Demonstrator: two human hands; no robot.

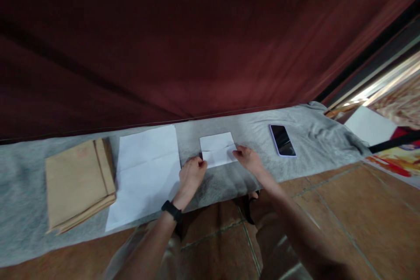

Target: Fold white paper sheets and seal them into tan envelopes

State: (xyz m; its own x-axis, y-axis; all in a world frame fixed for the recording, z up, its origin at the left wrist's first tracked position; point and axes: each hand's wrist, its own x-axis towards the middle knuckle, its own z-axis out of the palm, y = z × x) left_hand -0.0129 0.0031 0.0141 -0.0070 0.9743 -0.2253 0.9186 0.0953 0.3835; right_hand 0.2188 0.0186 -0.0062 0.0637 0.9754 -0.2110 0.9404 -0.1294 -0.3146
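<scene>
A small folded sheet of white paper [218, 149] lies on the grey cloth in front of me, a crease running across its middle. My left hand [193, 173], with a dark band on the wrist, pinches its lower left edge. At the right edge my right hand [247, 156] grips the same paper between thumb and curled fingers. Left of my left hand rests a larger white sheet [147, 170] with a faint fold line across it.
Brown paper envelopes [77, 179] are stacked at the far left. A phone in a purple case [282, 141] lies to the right. The grey cloth [315, 140] covers a narrow bench-like surface, with a dark red curtain [183, 52] behind and floor tiles [354, 205] below.
</scene>
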